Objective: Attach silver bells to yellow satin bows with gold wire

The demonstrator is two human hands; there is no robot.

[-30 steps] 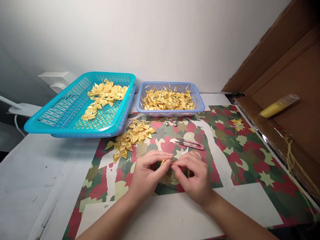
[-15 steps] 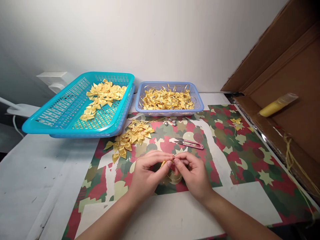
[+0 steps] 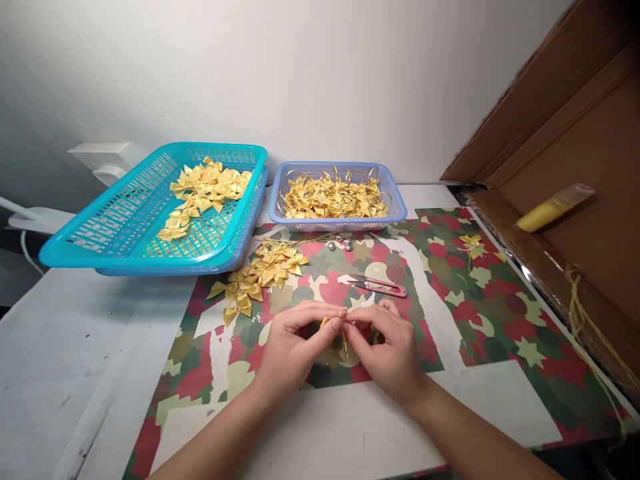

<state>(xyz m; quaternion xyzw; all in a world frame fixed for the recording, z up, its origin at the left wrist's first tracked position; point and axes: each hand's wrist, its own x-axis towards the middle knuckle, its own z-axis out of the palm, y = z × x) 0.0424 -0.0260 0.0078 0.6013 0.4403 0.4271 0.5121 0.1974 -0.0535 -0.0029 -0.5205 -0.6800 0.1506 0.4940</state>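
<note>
My left hand point(image 3: 297, 340) is closed, pinching a yellow ribbon bow point(image 3: 325, 323) that is mostly covered by its fingers. Fingertips of my right hand point(image 3: 387, 343) meet those of the left and pinch a thin gold cord point(image 3: 345, 348), whose end dangles below them. Just beyond the hands lie pink thread snips point(image 3: 377, 286). To the left is a loose pile of yellow bows point(image 3: 267, 270), with thin gold cords point(image 3: 313, 238) behind it. Several small silver bells point(image 3: 347, 244) rest near the cord ends.
A teal basket point(image 3: 120, 257) with bows sits at the left, stacked on a blue one. Behind, a lilac basket point(image 3: 337, 223) holds bows with gold loops. At right stand a cardboard box point(image 3: 600, 153) and a yellow-filled tube point(image 3: 553, 208); a single bow point(image 3: 471, 241) lies nearby.
The gold cord that formed a loop below my fingers now hangs as a short strand. My right hand has shifted slightly, its fingers curling differently; my left hand keeps its pinch.
</note>
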